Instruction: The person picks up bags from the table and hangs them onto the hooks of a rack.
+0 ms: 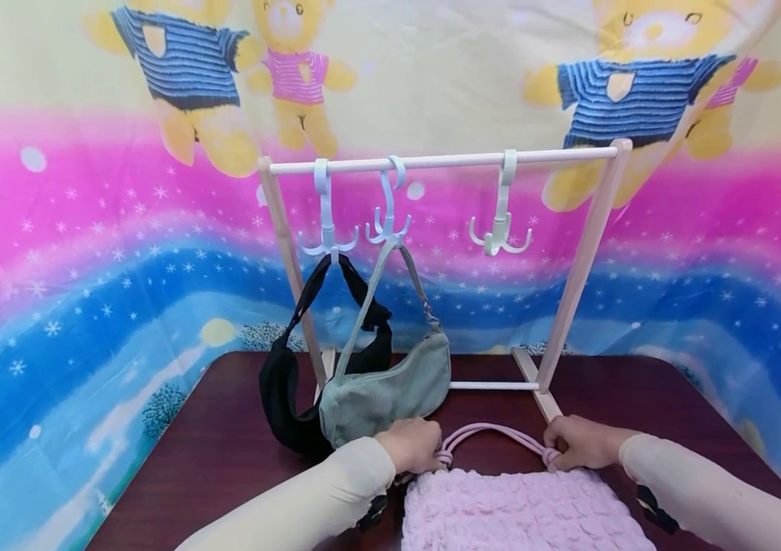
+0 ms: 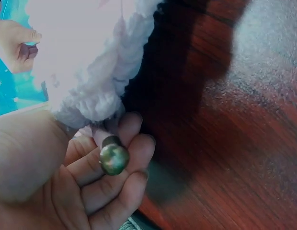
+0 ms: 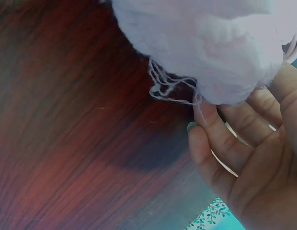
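A puffy pink handbag (image 1: 514, 509) with a corded handle (image 1: 489, 427) is held up at the near side of the table. My left hand (image 1: 414, 445) grips its top left corner by the handle's knot. At the top right corner my right hand (image 1: 584, 442) pinches the other end of the handle. The left wrist view shows a round metal-coloured end piece (image 2: 114, 159) lying over the curled fingers. In the right wrist view loose threads (image 3: 172, 88) hang from the bag's edge beside the fingers.
A wooden rack (image 1: 445, 161) stands behind on the dark red table (image 1: 177, 467). From its left hooks hang a black bag (image 1: 280, 390) and a grey-green bag (image 1: 390, 390). A pale green hook (image 1: 500, 222) hangs further right, with nothing on it. A printed curtain backs the table.
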The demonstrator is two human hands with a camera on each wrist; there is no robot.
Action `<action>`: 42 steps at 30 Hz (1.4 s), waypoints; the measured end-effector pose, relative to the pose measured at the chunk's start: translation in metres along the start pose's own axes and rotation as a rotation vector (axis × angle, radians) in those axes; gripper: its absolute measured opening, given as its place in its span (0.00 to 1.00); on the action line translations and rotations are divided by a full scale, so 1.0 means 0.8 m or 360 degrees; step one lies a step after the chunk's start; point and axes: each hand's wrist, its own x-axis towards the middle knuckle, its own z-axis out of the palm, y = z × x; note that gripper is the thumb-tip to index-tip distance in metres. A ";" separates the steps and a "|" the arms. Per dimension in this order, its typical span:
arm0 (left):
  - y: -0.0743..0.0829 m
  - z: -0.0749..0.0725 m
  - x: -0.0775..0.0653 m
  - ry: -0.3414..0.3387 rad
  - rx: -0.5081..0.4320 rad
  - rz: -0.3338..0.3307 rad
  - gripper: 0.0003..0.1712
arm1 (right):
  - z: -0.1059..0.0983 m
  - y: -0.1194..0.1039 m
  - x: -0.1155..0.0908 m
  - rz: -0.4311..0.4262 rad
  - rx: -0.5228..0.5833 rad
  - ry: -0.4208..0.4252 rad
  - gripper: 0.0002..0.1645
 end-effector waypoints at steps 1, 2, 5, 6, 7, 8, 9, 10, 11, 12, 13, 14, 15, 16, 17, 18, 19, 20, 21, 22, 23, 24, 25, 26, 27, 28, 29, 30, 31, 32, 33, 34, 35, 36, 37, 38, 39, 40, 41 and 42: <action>0.000 0.000 0.000 -0.0005 -0.0002 0.0000 0.27 | 0.000 -0.001 0.000 0.0007 -0.0002 -0.0009 0.09; 0.000 0.000 0.000 -0.0011 0.0000 0.0000 0.28 | -0.001 -0.002 0.000 0.0012 -0.0006 -0.0016 0.09; 0.000 -0.001 0.002 -0.0034 0.0005 -0.0001 0.30 | -0.001 -0.005 0.000 0.0019 -0.0003 -0.0027 0.09; 0.000 -0.001 0.002 -0.0040 0.0007 0.0000 0.30 | -0.001 -0.006 0.000 0.0016 0.0002 -0.0025 0.09; 0.000 -0.001 0.003 -0.0043 0.0011 -0.0002 0.31 | -0.001 -0.006 0.000 0.0012 0.0005 -0.0021 0.09; 0.000 -0.001 0.004 -0.0047 0.0014 -0.0004 0.31 | -0.001 -0.007 0.000 0.0008 0.0006 -0.0016 0.09; 0.000 -0.002 0.004 -0.0048 0.0019 -0.0007 0.31 | -0.001 -0.007 0.000 0.0004 0.0005 -0.0010 0.09; 0.000 -0.002 0.005 -0.0049 0.0021 -0.0008 0.32 | -0.001 -0.007 0.000 0.0003 0.0002 -0.0003 0.09; -0.001 -0.002 0.006 -0.0046 0.0022 -0.0012 0.32 | 0.000 -0.007 0.000 0.0000 -0.0003 0.0004 0.09; 0.000 -0.002 0.006 -0.0044 0.0029 -0.0011 0.32 | 0.000 -0.006 0.000 -0.0001 -0.0007 0.0008 0.09; 0.000 -0.002 0.007 -0.0046 0.0033 -0.0011 0.32 | 0.000 -0.005 0.000 -0.0001 -0.0010 0.0010 0.09; 0.000 -0.002 0.007 -0.0048 0.0037 -0.0005 0.32 | 0.001 -0.004 0.000 -0.0002 -0.0012 0.0013 0.09; 0.000 -0.002 0.007 -0.0049 0.0035 0.0002 0.32 | 0.001 -0.002 -0.001 -0.0004 -0.0010 0.0015 0.09; 0.001 -0.003 0.007 -0.0053 0.0027 0.0011 0.32 | 0.001 -0.001 -0.002 -0.0005 -0.0001 0.0016 0.09; 0.001 -0.002 0.007 -0.0050 0.0028 0.0018 0.32 | 0.002 0.001 -0.003 -0.0009 0.0006 0.0018 0.10; 0.002 -0.002 0.007 -0.0050 0.0023 0.0024 0.32 | 0.002 0.003 -0.004 -0.0013 0.0012 0.0023 0.09; 0.002 -0.003 0.007 -0.0048 0.0012 0.0028 0.33 | 0.002 0.005 -0.004 -0.0019 0.0008 0.0035 0.09; 0.002 -0.003 0.006 -0.0043 0.0012 0.0031 0.33 | 0.003 0.006 -0.005 -0.0025 0.0001 0.0048 0.09; 0.002 -0.004 0.006 -0.0041 0.0008 0.0032 0.33 | 0.003 0.007 -0.005 -0.0027 -0.0003 0.0059 0.09; 0.002 -0.004 0.006 -0.0040 0.0009 0.0034 0.33 | 0.003 0.007 -0.005 -0.0029 -0.0011 0.0067 0.09; 0.001 -0.004 0.006 -0.0034 0.0016 0.0039 0.33 | 0.003 0.007 -0.005 -0.0028 -0.0016 0.0071 0.09; 0.001 -0.004 0.006 -0.0035 0.0016 0.0041 0.33 | 0.003 0.007 -0.005 -0.0028 -0.0020 0.0074 0.09; 0.001 -0.004 0.006 -0.0033 0.0021 0.0047 0.33 | 0.003 0.007 -0.005 -0.0028 -0.0021 0.0072 0.09; 0.001 -0.004 0.006 -0.0028 0.0030 0.0054 0.33 | 0.003 0.006 -0.005 -0.0029 -0.0014 0.0066 0.09; 0.001 -0.003 0.005 -0.0025 0.0025 0.0061 0.33 | 0.002 0.005 -0.004 -0.0028 -0.0006 0.0056 0.09; 0.000 -0.003 0.006 -0.0022 0.0021 0.0070 0.34 | 0.001 0.003 -0.004 -0.0028 -0.0003 0.0048 0.09; -0.001 -0.002 0.006 -0.0017 0.0011 0.0077 0.34 | 0.001 0.002 -0.004 -0.0033 -0.0006 0.0042 0.10; -0.002 -0.002 0.005 -0.0016 0.0002 0.0081 0.34 | 0.000 0.001 -0.004 -0.0039 -0.0013 0.0039 0.10; -0.003 -0.002 0.005 -0.0012 -0.0008 0.0086 0.33 | -0.001 0.000 -0.003 -0.0040 -0.0016 0.0034 0.11; -0.003 -0.002 0.005 -0.0013 -0.0014 0.0093 0.33 | -0.001 -0.002 -0.002 -0.0041 -0.0023 0.0031 0.12; -0.004 -0.002 0.005 -0.0016 -0.0023 0.0098 0.33 | -0.002 -0.003 -0.002 -0.0039 -0.0035 0.0029 0.12; -0.005 -0.002 0.004 -0.0015 -0.0026 0.0104 0.33 | -0.002 -0.004 -0.001 -0.0040 -0.0050 0.0032 0.13; -0.005 -0.002 0.004 -0.0012 -0.0031 0.0104 0.32 | -0.002 -0.005 -0.001 -0.0039 -0.0059 0.0033 0.14; -0.006 -0.002 0.003 -0.0013 -0.0035 0.0105 0.32 | -0.002 -0.005 0.000 -0.0031 -0.0064 0.0034 0.14; -0.006 -0.002 0.003 -0.0009 -0.0043 0.0105 0.31 | -0.002 -0.006 0.000 -0.0028 -0.0071 0.0038 0.14; -0.007 -0.002 0.003 -0.0005 -0.0038 0.0107 0.31 | -0.001 -0.006 0.001 -0.0026 -0.0079 0.0044 0.14; -0.007 -0.002 0.003 0.0002 -0.0036 0.0105 0.30 | -0.001 -0.006 0.001 -0.0025 -0.0085 0.0050 0.14; -0.007 -0.001 0.002 0.0011 -0.0036 0.0102 0.30 | -0.001 -0.006 0.002 -0.0026 -0.0086 0.0054 0.13; -0.008 -0.001 0.002 0.0017 -0.0041 0.0100 0.29 | 0.000 -0.006 0.002 -0.0026 -0.0087 0.0060 0.13; -0.008 -0.001 0.002 0.0022 -0.0049 0.0100 0.28 | 0.000 -0.006 0.003 -0.0030 -0.0094 0.0069 0.12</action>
